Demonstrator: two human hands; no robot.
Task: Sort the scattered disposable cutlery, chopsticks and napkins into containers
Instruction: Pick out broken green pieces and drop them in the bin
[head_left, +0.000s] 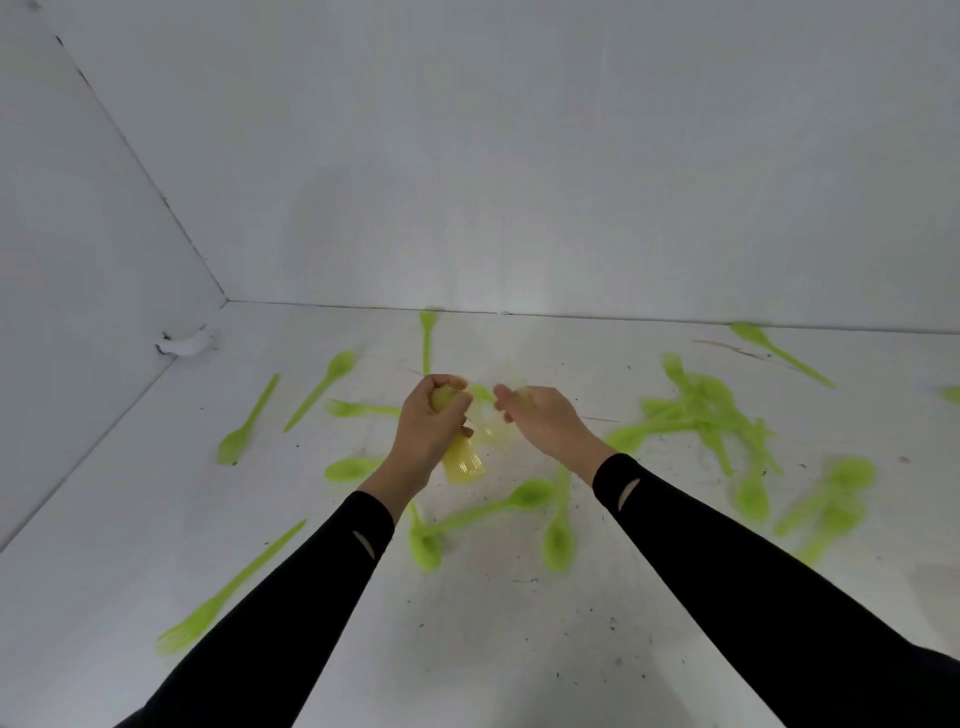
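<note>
My left hand (428, 428) grips a bundle of yellow plastic forks (464, 464), their tines sticking out below the fist. My right hand (540, 421) is close beside it, its fingers pinching a blurred pale yellow piece (493, 431) between the two hands. Green plastic spoons and forks lie scattered on the white surface (493, 613): a spoon (524, 496) just under my wrists, another spoon (558, 535) beside it, and a heap of green cutlery (711, 415) to the right.
White walls close the space at the back and left, meeting at a corner (226, 300). A crumpled white scrap (184, 344) lies by the left wall. A green fork (208, 613) lies at the front left. No container is in view.
</note>
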